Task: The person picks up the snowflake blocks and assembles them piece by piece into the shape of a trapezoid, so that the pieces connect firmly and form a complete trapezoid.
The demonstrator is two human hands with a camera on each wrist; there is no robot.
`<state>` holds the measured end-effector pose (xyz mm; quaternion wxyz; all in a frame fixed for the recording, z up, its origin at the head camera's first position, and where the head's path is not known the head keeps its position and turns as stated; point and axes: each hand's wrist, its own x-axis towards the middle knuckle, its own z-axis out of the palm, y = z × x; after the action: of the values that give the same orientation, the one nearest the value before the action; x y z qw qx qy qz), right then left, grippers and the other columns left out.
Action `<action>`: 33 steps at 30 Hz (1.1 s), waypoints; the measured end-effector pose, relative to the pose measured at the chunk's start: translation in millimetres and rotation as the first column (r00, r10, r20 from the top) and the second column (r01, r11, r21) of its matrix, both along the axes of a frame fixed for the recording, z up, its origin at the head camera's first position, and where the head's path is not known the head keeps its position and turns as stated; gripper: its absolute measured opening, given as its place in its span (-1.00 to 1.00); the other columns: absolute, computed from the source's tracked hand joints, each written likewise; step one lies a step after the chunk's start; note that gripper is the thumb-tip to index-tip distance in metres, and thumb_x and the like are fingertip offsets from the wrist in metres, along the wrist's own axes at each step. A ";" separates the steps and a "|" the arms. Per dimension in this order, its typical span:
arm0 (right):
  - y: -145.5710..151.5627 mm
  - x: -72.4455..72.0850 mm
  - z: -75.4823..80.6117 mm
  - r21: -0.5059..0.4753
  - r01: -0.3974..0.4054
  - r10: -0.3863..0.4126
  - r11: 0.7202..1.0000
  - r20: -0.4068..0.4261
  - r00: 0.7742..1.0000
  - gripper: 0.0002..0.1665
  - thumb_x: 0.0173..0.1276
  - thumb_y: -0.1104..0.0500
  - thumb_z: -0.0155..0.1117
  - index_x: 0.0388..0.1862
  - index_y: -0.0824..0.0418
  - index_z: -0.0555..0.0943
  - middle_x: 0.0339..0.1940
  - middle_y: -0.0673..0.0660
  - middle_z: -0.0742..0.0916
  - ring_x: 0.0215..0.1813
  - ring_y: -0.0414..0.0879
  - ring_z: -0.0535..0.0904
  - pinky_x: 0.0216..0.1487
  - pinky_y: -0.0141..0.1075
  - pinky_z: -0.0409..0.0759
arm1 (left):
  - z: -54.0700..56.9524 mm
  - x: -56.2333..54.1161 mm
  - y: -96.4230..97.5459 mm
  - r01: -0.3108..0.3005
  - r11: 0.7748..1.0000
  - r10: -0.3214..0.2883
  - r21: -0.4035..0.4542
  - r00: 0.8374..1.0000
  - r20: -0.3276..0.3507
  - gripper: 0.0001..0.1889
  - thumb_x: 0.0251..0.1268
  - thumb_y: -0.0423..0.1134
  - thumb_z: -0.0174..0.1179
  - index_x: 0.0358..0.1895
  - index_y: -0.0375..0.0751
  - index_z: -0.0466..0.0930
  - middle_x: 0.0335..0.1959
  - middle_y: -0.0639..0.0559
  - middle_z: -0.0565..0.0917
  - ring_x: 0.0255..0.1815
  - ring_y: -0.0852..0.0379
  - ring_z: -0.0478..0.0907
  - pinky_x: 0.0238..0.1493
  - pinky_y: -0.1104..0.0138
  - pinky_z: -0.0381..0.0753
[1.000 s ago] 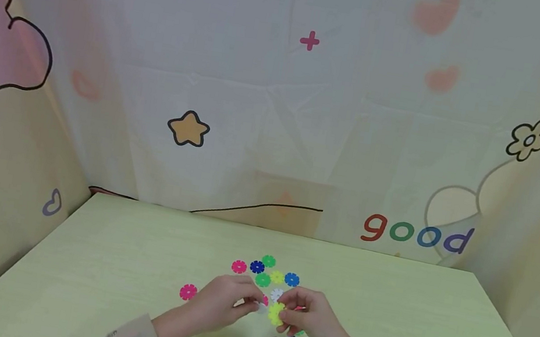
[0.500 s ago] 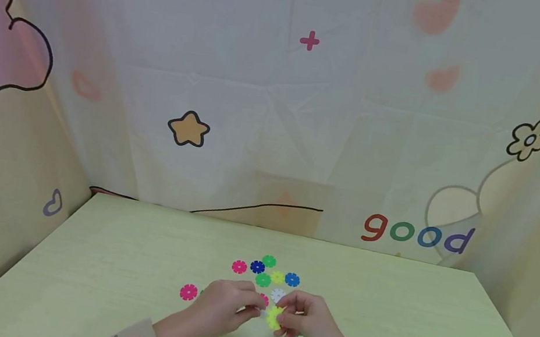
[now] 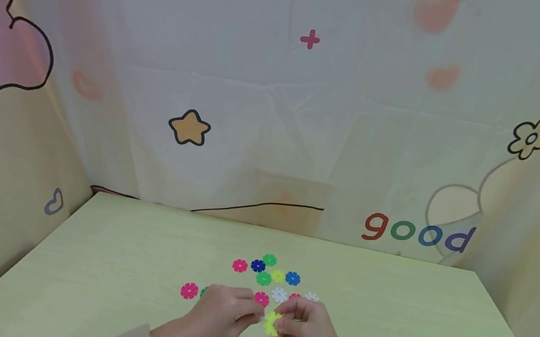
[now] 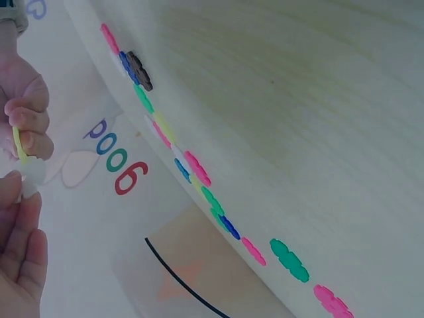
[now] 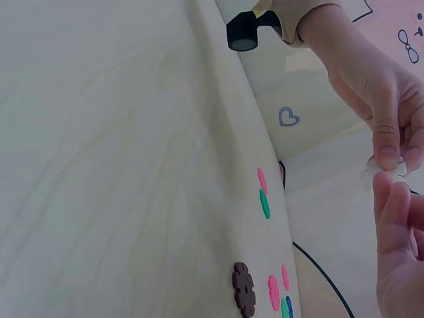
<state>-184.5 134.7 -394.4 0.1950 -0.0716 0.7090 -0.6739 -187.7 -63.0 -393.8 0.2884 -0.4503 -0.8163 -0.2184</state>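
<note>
Lower frame: pale table [image 3: 130,246], curtain [image 3: 260,96] behind. Notched yellow disc [image 3: 269,324] is pinched by right hand [image 3: 310,331]; white disc [image 4: 32,173], by left hand [image 3: 220,315].

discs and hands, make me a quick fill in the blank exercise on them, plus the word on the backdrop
1. The right hand pinches a disc coloured ____.
2. The left hand pinches a disc coloured ____.
3. In the head view, the leftmost disc on the table is coloured ____.
4. The word printed on the backdrop reads ____.

Missing words: yellow; white; pink; good
</note>
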 end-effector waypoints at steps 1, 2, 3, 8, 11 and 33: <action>-0.1 0.9 -0.5 -0.012 -0.006 0.006 1.000 0.003 1.000 -0.79 0.14 0.37 0.18 -0.23 0.45 0.48 -0.57 0.04 0.65 -0.56 -0.18 0.63 -0.49 -0.43 0.56 | 0.0 0.8 0.0 0.005 1.000 -0.005 0.005 1.000 0.001 -0.95 0.02 -0.24 0.26 -0.52 -0.07 0.66 -0.60 0.20 0.61 -0.60 0.42 0.49 -0.53 0.78 0.30; -0.2 1.8 -0.8 -0.023 -0.010 0.010 1.000 0.007 1.000 -0.79 0.14 0.37 0.19 -0.24 0.45 0.48 -0.57 0.04 0.65 -0.57 -0.18 0.63 -0.49 -0.44 0.56 | 0.1 1.6 0.1 0.008 1.000 -0.008 0.009 1.000 0.006 -0.95 0.01 -0.24 0.26 -0.52 -0.08 0.66 -0.59 0.20 0.61 -0.59 0.42 0.50 -0.52 0.78 0.31; -0.4 2.5 -0.8 -0.034 -0.014 0.014 0.999 0.013 1.000 -0.80 0.14 0.37 0.19 -0.25 0.44 0.49 -0.57 0.04 0.65 -0.57 -0.19 0.63 -0.49 -0.44 0.55 | 0.1 2.2 0.1 0.009 1.000 -0.009 0.012 1.000 0.013 -0.95 0.02 -0.24 0.26 -0.52 -0.08 0.67 -0.59 0.20 0.62 -0.59 0.41 0.50 -0.51 0.78 0.32; -0.7 4.0 -0.3 -0.068 -0.023 0.025 0.997 0.018 1.000 -0.85 0.13 0.37 0.18 -0.29 0.40 0.49 -0.57 0.04 0.64 -0.57 -0.19 0.62 -0.49 -0.45 0.55 | 1.0 4.5 0.8 0.013 1.000 -0.013 0.026 1.000 0.024 -0.95 0.02 -0.25 0.26 -0.51 -0.09 0.67 -0.58 0.19 0.62 -0.57 0.40 0.53 -0.48 0.76 0.36; 0.3 2.4 0.3 -0.046 -0.023 0.023 0.999 0.011 1.000 -0.82 0.15 0.38 0.16 -0.25 0.42 0.48 -0.56 0.05 0.64 -0.56 -0.19 0.62 -0.48 -0.44 0.55 | 2.3 4.7 1.4 -0.004 1.000 0.004 0.012 0.999 0.037 -0.98 -0.01 -0.26 0.28 -0.49 -0.09 0.67 -0.58 0.20 0.61 -0.56 0.40 0.52 -0.47 0.76 0.37; 5.5 0.2 6.9 0.081 -0.025 0.025 0.996 0.005 1.000 -0.57 0.11 0.22 0.26 -0.09 0.40 0.41 -0.55 0.03 0.67 -0.47 -0.13 0.63 -0.39 -0.37 0.58 | -1.7 4.5 2.6 -0.061 0.992 0.079 -0.108 0.981 0.179 -0.63 -0.04 0.11 0.22 -0.18 0.01 0.65 -0.34 0.21 0.65 -0.29 0.35 0.49 -0.32 0.68 0.41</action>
<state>-184.3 140.2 -387.5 0.2077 -0.0711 0.7343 -0.6423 -183.2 -60.4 -395.6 0.1963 -0.4133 -0.8648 -0.2068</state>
